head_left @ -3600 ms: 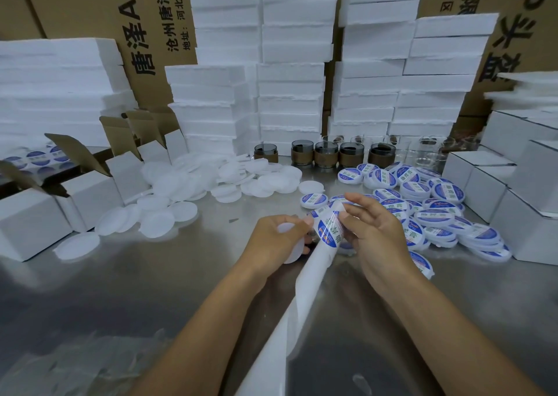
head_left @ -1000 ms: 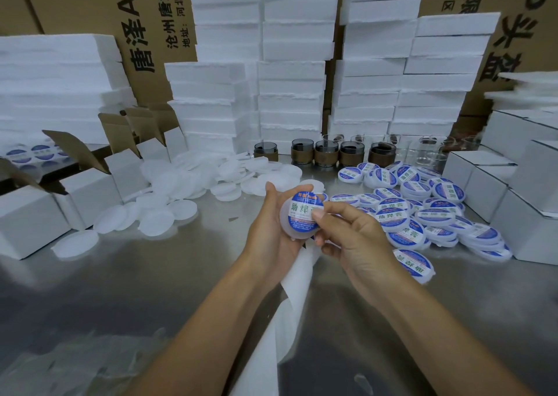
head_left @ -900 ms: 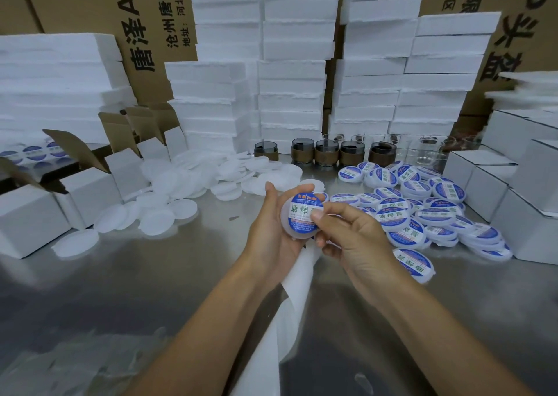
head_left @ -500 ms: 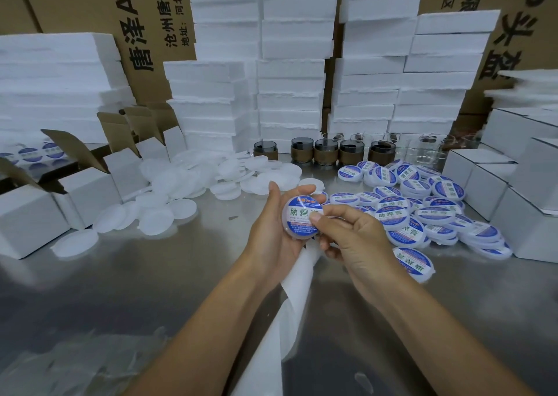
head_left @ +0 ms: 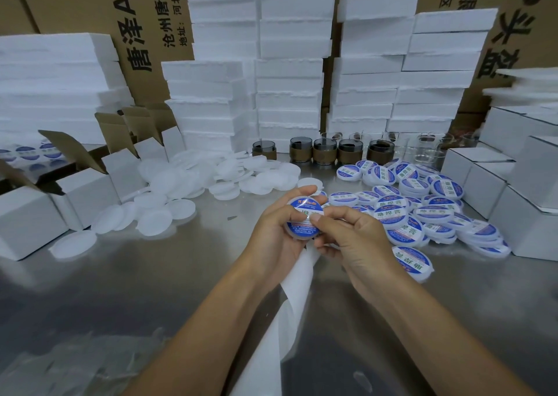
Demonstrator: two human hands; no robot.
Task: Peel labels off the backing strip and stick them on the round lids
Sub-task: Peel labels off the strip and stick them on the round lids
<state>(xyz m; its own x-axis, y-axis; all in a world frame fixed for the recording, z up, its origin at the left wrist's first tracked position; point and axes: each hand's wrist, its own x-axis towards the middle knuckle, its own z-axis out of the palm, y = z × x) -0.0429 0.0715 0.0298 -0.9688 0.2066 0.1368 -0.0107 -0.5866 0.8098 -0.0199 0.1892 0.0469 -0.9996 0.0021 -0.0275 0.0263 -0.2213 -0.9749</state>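
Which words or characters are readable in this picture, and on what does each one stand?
"唐泽AH": left cardboard carton, printed sideways, cut off at the top.
"沧州唐泽" and "地址:河北河": same carton, smaller print, cut off.
"助焊膏": labelled lids.
"头盔": right cardboard carton, sideways.
Held lid, gripped by the left hand and touched by the right hand: middle covered by fingers, fine print too small to read.
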